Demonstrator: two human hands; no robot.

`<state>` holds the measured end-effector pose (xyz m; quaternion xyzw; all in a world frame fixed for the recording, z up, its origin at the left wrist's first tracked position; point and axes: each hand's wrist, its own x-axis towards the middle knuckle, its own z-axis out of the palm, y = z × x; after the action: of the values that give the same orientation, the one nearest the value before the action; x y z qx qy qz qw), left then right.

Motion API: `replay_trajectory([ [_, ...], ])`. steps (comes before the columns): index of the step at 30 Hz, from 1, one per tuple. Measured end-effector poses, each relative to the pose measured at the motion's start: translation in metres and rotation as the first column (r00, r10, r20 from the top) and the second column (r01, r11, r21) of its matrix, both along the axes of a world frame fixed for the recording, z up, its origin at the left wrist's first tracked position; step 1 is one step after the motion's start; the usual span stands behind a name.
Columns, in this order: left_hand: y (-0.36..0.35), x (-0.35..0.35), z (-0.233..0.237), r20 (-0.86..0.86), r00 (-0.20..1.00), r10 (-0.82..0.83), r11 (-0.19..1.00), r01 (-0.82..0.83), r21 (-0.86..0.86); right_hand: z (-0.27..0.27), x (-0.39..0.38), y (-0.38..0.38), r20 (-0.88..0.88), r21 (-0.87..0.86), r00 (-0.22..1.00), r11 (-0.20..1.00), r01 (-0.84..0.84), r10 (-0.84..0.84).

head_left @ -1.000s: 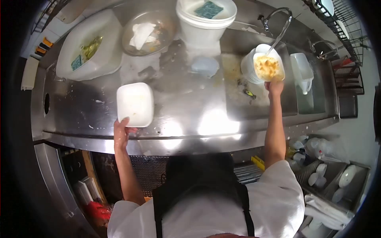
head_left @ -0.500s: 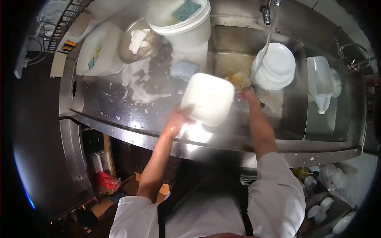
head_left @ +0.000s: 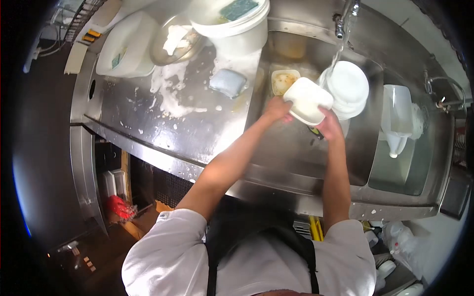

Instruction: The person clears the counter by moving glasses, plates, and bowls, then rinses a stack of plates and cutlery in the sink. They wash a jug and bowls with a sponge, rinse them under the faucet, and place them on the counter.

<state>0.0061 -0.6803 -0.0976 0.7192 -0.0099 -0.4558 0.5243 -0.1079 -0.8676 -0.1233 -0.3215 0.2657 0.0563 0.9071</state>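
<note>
Both hands hold a white, rounded-square plastic container (head_left: 308, 101) over the sink (head_left: 276, 153). My left hand (head_left: 278, 109) grips its left edge, and my right hand (head_left: 330, 124) is closed on its right edge. Just behind it, a smaller container with yellowish residue (head_left: 284, 81) sits in the sink. To the right stands a stack of white round dishes (head_left: 348, 84), with running water (head_left: 338, 54) falling from the tap (head_left: 339, 27) beside it. A small dark and yellow-green item (head_left: 315, 132) lies partly hidden below the container.
On the steel counter (head_left: 187, 133) are a grey-blue sponge (head_left: 227, 83), foam, a metal bowl (head_left: 163, 52) with white cloth or paper, a white tub (head_left: 129, 49) and a big white bucket (head_left: 232, 34). The right basin (head_left: 390, 170) holds water and a translucent container (head_left: 396, 111).
The white container has moved right, from over the counter edge into the sink. My right hand has come onto it beside my left. The view has shifted slightly.
</note>
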Motion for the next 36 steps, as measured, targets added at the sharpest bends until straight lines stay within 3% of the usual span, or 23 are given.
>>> replay_trajectory([
  [2, -0.004, -0.004, 0.001, -0.062, 0.99, 0.125, 0.989, -0.13, -0.077, -0.025, 0.014, -0.003, -0.055, -0.191, 0.998, 0.981, 0.004, -0.015],
  [3, -0.002, -0.004, 0.015, -0.057, 0.997, 0.045, 0.998, -0.048, -0.043, -0.022, 0.023, -0.004, -0.09, -0.182, 0.996, 0.983, 0.0, -0.017],
  [6, 0.022, -0.013, 0.041, 0.274, 0.962, -0.002, 0.998, -0.015, 0.06, -0.044, 0.056, 0.005, -0.287, -0.367, 0.957, 0.927, -0.08, -0.031],
  [7, 0.036, -0.017, 0.041, 0.509, 0.861, -0.002, 0.998, -0.03, 0.054, -0.066, 0.066, 0.007, -0.305, -0.424, 0.952, 0.897, -0.121, -0.015],
  [10, 0.083, -0.01, 0.069, 0.71, 0.703, 0.028, 0.999, -0.033, -0.007, -0.107, 0.088, 0.024, -0.333, -0.491, 0.937, 0.868, -0.078, -0.104],
  [12, 0.11, 0.007, 0.09, 0.87, 0.463, -0.168, 0.962, -0.117, 0.248, -0.139, 0.099, 0.037, -0.377, -0.459, 0.912, 0.888, -0.034, -0.16],
  [13, 0.121, 0.018, 0.095, 0.899, 0.333, -0.283, 0.917, -0.18, 0.355, -0.148, 0.104, 0.043, -0.38, -0.459, 0.901, 0.888, 0.012, -0.208],
  [17, 0.15, 0.051, 0.08, 0.806, 0.108, -0.581, 0.776, -0.223, 0.589, -0.21, 0.119, 0.057, -0.342, -0.51, 0.814, 0.821, 0.258, -0.469],
  [19, 0.156, 0.065, 0.072, 0.758, 0.044, -0.651, 0.748, -0.134, 0.65, -0.201, 0.111, 0.034, -0.445, -0.423, 0.881, 0.905, -0.046, -0.163],
  [20, 0.159, 0.072, 0.071, 0.739, 0.123, -0.662, 0.729, -0.121, 0.673, -0.196, 0.099, 0.022, -0.493, -0.367, 0.87, 0.91, -0.194, -0.014],
  [22, 0.152, 0.076, 0.083, 0.684, 0.275, -0.676, 0.697, -0.062, 0.714, -0.206, 0.064, -0.001, -0.415, -0.369, 0.896, 0.871, -0.326, 0.159],
  [23, 0.148, 0.07, 0.078, 0.692, 0.282, -0.664, 0.708, -0.059, 0.703, -0.213, 0.042, -0.013, -0.392, -0.441, 0.894, 0.808, -0.391, 0.219],
  [24, 0.146, 0.065, 0.076, 0.703, 0.286, -0.652, 0.717, -0.07, 0.693, -0.213, 0.024, -0.02, -0.54, -0.644, 0.817, 0.527, -0.555, 0.201],
  [25, 0.142, 0.06, 0.077, 0.714, 0.286, -0.639, 0.723, -0.094, 0.684, -0.211, 0.009, -0.022, -0.663, -0.718, 0.737, 0.169, -0.675, 0.13],
  [26, 0.136, 0.055, 0.078, 0.725, 0.354, -0.591, 0.761, -0.053, 0.646, -0.21, -0.002, -0.022, -0.746, -0.654, 0.666, -0.204, -0.729, 0.012],
  [29, 0.104, 0.02, 0.085, 0.724, 0.568, -0.391, 0.884, 0.012, 0.468, -0.232, -0.039, -0.012, -0.791, -0.582, 0.609, -0.237, -0.778, -0.06],
  [32, 0.069, -0.002, 0.079, 0.809, 0.57, -0.142, 0.986, 0.158, 0.062, -0.267, -0.049, -0.005, -0.811, -0.585, 0.477, -0.494, -0.643, 0.339],
  [34, 0.038, 0.002, 0.074, 0.532, 0.843, -0.082, 0.979, 0.169, -0.117, -0.224, -0.037, 0.006, -0.737, -0.65, 0.477, -0.307, -0.695, 0.478],
  [36, 0.001, 0.003, 0.062, 0.197, 0.98, -0.006, 0.968, 0.055, -0.247, -0.167, -0.034, 0.01, -0.673, -0.64, 0.531, -0.046, -0.767, 0.515],
])
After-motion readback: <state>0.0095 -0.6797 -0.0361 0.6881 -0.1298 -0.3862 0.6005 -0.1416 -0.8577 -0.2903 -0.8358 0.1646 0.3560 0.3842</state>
